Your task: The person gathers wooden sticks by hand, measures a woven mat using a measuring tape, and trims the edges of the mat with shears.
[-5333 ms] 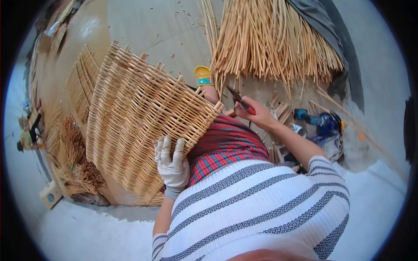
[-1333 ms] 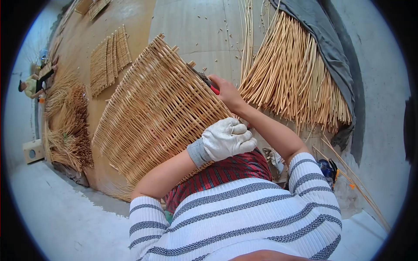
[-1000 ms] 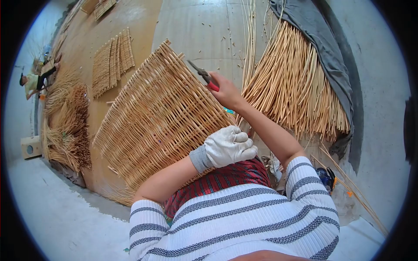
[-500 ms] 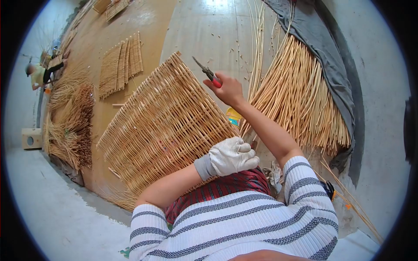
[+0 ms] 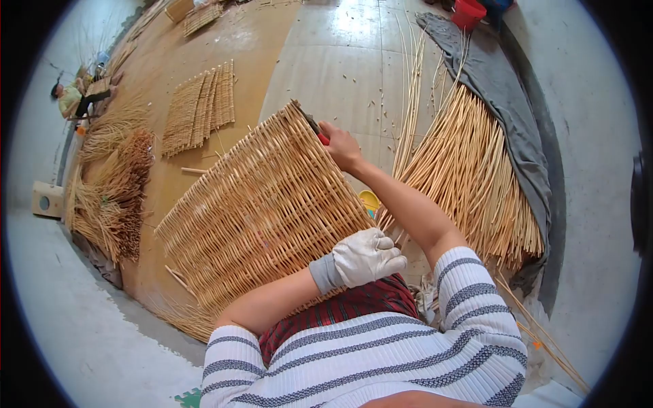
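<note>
A woven wicker panel (image 5: 262, 211) leans across my lap, its narrow corner up near the middle of the view. My gloved left hand (image 5: 366, 257) is closed around the panel's lower right corner. Bare and ungloved, my right hand (image 5: 340, 145) grips red-handled pliers (image 5: 322, 138) at the panel's upper right edge. The tool's dark jaws are partly hidden behind the panel's top corner. Below the right forearm, a yellow slipper (image 5: 369, 200) shows beside the panel's edge.
Loose wicker rods (image 5: 469, 170) fan out at the right beside a grey cloth (image 5: 503, 102). Several woven strips (image 5: 198, 109) lie on the floor at the upper left, above bundled twigs (image 5: 115, 183). A person (image 5: 71, 98) sits far left. A red bucket (image 5: 468, 13) stands at the top right.
My right hand has brought the pliers back against the panel's upper edge, after they were held clear of it. My left hand has kept its hold on the corner. The view has tilted up.
</note>
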### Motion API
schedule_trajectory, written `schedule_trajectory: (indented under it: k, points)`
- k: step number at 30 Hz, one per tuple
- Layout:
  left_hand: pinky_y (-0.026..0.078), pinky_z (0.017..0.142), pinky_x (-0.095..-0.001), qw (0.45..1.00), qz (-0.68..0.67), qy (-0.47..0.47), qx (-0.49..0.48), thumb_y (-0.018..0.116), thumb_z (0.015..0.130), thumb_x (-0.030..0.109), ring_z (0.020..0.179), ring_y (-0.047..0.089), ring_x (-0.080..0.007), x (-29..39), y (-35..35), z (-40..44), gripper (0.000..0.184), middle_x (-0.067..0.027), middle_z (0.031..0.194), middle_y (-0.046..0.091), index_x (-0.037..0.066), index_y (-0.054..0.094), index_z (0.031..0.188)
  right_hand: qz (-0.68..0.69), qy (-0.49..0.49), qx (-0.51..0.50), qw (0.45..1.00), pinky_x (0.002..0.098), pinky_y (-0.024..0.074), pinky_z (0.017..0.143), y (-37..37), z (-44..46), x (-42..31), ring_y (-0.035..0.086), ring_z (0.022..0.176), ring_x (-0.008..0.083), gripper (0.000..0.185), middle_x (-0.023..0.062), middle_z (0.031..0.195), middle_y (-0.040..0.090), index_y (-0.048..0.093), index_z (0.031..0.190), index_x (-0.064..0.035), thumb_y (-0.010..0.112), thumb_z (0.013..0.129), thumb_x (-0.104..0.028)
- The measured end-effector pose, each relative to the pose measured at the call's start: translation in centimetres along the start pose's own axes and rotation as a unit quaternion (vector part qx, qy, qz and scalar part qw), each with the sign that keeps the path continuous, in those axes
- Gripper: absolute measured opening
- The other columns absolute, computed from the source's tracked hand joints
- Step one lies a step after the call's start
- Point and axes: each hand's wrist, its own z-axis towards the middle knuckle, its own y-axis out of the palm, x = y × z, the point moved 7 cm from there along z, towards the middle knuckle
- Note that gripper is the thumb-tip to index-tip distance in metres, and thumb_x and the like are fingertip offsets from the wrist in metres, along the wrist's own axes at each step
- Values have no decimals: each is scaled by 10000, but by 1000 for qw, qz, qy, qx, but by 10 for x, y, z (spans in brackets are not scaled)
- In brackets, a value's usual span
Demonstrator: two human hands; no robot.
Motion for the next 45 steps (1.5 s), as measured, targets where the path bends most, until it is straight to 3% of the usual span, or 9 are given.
schedule_trajectory:
  k: [3,6,10,13,14,19,24,28,45]
  points:
    - [496,761,-333,996,-18,-28,-81,628,870,274,877,607,-163,2,-3,4,261,5,975,639,148,639,1098,-122,33,5,992,540,515,760,-19,5,-3,673,901,416,508,207,886,702,650,973,-101,597,892,-599]
    - [452,1024,-481,995,0,-65,70,704,818,473,1168,597,-215,6,-35,-2,573,-51,1271,649,156,626,1290,-124,16,-13,992,482,525,695,-27,0,18,684,815,387,558,201,805,688,654,897,-97,606,869,-652]
    - [140,1204,-640,986,67,-152,3,703,781,519,1232,539,-336,5,-19,-1,562,-81,1217,651,134,658,1188,58,90,-65,992,397,505,641,-5,-54,76,680,725,265,542,124,766,688,664,914,-64,674,856,-604]
    - [160,1200,-634,981,60,-176,-60,705,777,438,1180,561,-341,-18,-24,0,447,-99,1122,653,113,651,1079,313,143,-23,939,339,480,619,13,-122,102,599,663,131,471,18,715,633,657,932,-37,728,872,-499]
    - [170,1199,-626,976,69,-202,36,714,752,368,1133,575,-334,-28,-44,-1,349,-97,1047,642,126,628,989,309,67,46,948,296,460,596,6,-143,100,537,597,117,423,5,696,574,627,931,-43,712,905,-456]
    - [150,1196,-605,951,138,-273,50,793,741,414,1275,500,-387,-61,-77,-5,464,-111,1168,633,107,662,1064,291,257,22,921,291,496,664,-36,-252,58,608,699,88,384,6,728,570,586,923,-54,693,931,-422]
    - [97,1195,-645,950,150,-274,23,767,755,401,1194,548,-352,-61,-67,-4,403,-73,1079,641,107,675,1014,183,189,118,958,425,509,759,-56,-296,16,663,862,375,510,190,872,625,571,1166,-56,719,891,-459]
    - [296,1108,-529,951,116,-284,31,799,710,280,1143,551,-348,-59,-64,-4,382,-84,1059,632,89,663,1012,138,195,114,964,409,488,809,-49,-296,9,637,924,347,431,169,969,641,557,1067,-49,738,886,-395]
    - [205,1162,-610,964,125,-235,7,792,684,241,1056,591,-313,-56,-60,4,318,-50,943,618,101,650,932,104,141,83,981,484,476,876,-40,-291,10,619,1003,401,601,204,1018,638,536,1230,-62,708,873,-514]
